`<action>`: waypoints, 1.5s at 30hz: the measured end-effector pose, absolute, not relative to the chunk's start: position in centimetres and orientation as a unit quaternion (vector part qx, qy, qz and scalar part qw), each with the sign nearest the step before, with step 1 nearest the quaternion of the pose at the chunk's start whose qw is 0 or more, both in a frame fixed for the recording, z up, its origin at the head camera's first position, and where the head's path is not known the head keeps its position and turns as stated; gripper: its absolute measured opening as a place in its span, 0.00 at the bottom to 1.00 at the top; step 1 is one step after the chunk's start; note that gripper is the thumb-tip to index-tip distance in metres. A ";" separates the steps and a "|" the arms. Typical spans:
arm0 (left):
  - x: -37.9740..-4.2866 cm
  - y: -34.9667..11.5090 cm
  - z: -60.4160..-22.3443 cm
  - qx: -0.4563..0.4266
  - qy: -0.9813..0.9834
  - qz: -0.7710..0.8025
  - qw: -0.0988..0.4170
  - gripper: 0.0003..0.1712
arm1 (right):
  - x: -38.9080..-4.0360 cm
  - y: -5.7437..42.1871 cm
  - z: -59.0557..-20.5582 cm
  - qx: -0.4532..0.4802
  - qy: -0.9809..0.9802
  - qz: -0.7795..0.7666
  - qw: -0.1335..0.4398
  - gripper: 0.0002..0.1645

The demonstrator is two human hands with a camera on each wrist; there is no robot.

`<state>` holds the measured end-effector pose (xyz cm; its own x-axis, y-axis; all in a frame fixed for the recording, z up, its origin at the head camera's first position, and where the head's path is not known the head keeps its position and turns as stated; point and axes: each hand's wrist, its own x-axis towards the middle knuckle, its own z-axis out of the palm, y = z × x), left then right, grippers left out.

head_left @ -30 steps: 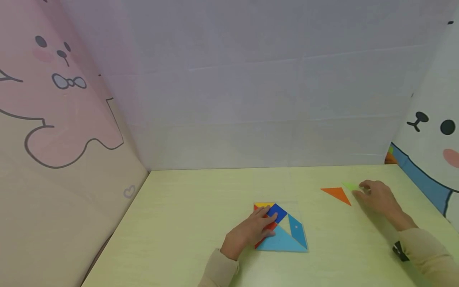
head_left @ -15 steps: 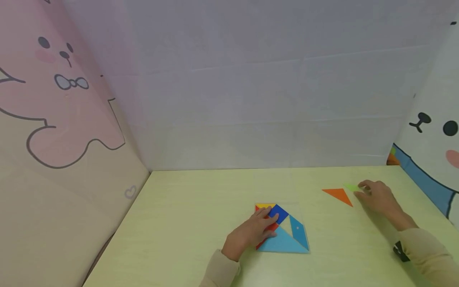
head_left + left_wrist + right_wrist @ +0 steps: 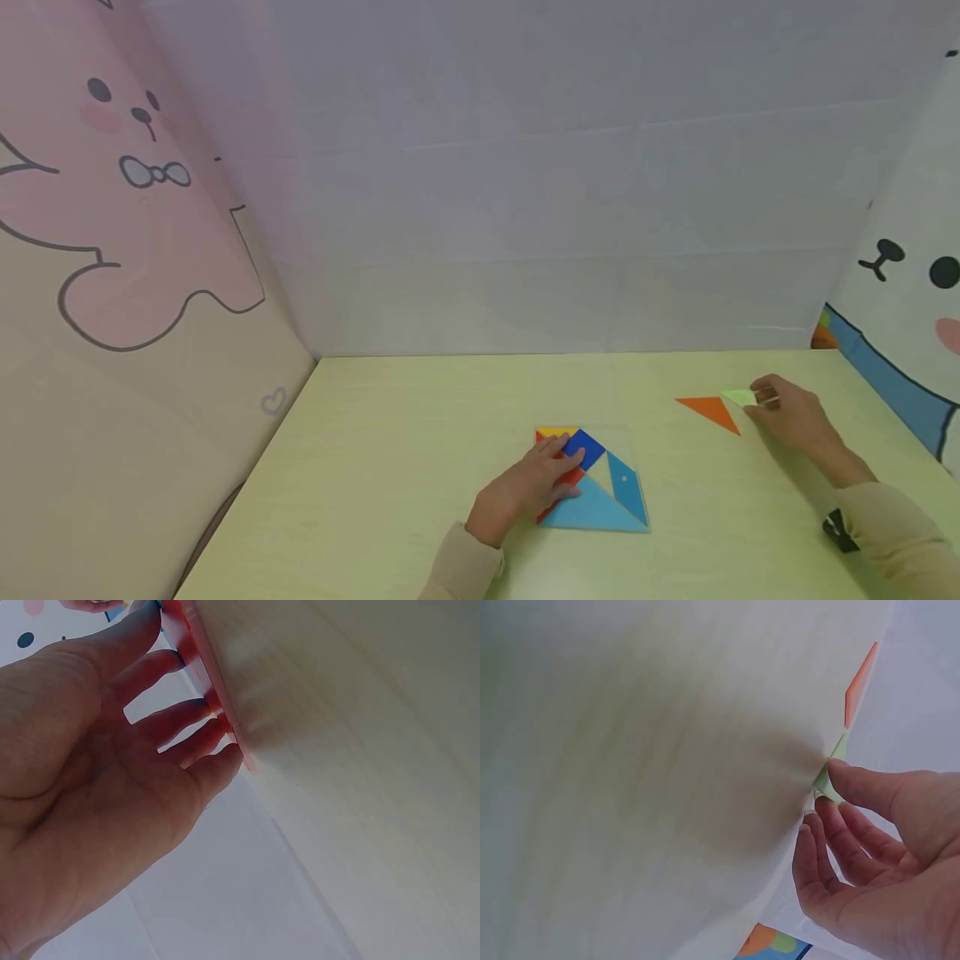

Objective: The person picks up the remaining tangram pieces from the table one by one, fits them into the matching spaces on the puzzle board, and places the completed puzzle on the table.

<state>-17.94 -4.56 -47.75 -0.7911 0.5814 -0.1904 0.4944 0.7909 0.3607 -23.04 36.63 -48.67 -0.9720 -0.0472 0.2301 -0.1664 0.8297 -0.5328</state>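
Both fwd; LH [image 3: 521, 489] spread; RH [image 3: 797, 418] pinching grn tri [image 3: 738, 397].

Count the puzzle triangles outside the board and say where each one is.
2. The orange triangle lies on the table; the light green triangle is just right of it in the head view, pinched by the right hand, which could be hiding more.

The left hand [image 3: 519, 490] lies across the red tangram piece [image 3: 572, 477] and blue square [image 3: 587, 446]; far to the right, the right hand [image 3: 797, 415] pinches a light-green piece [image 3: 738, 397] just beside an orange triangle [image 3: 712, 410].
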 end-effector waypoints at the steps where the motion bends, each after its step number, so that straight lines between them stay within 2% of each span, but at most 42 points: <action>1: -17.9 -4.5 -47.7 0.287 0.935 0.147 0.148 0.34 | -23.1 36.6 -48.7 0.055 -0.951 0.286 0.104 0.18; 16: -17.8 -4.5 -47.4 0.291 0.935 0.142 0.145 0.33 | -23.0 36.7 -48.8 0.075 -0.950 0.279 0.119 0.14; 24: -17.8 -4.6 -47.5 0.294 0.935 0.141 0.142 0.33 | -22.9 36.7 -48.6 0.089 -0.945 0.293 0.118 0.16; 34: -17.8 -4.6 -47.7 0.296 0.935 0.138 0.136 0.33 | -22.5 36.8 -48.2 0.084 -0.932 0.347 0.069 0.23; 39: -17.8 -4.6 -47.6 0.297 0.936 0.135 0.136 0.33 | -22.2 36.8 -47.8 0.083 -0.919 0.385 0.027 0.28; 45: -17.7 -4.6 -47.5 0.294 0.936 0.135 0.137 0.33 | -22.1 36.5 -47.2 0.106 -0.906 0.409 -0.025 0.28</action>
<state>-17.70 -4.65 -47.51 -0.7893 0.5877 -0.1777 0.5132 0.7904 0.3345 -22.07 36.47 -47.24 -0.9764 -0.2120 0.0413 -0.1712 0.6429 -0.7466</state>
